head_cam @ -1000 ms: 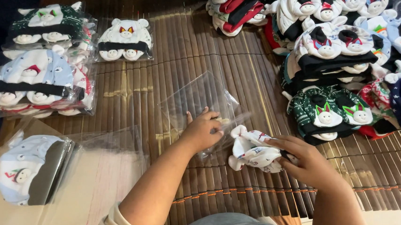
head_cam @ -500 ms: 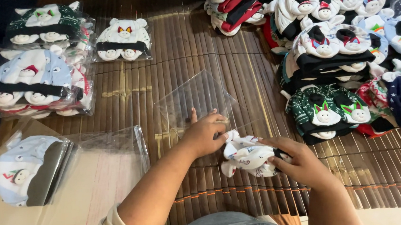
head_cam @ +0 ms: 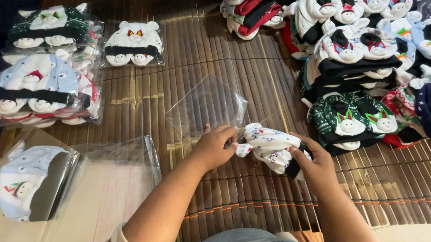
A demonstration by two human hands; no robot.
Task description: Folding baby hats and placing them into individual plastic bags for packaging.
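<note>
Light is even and fairly bright across the bamboo mat [head_cam: 230,185], falling off to deep shadow at eleven o'clock. Glare streaks the clear plastic bag [head_cam: 204,106] near centre. Focus is sharp mid-frame; edges at five o'clock soften with slight wide-angle bending.

I have only one view, from the camera on my head. It looks steeply down and forward over my forearms onto the bamboo mat [head_cam: 138,98], close enough that my lap fills the bottom edge. The far edge of the mat falls dark, perhaps cut off by the frame.
</note>
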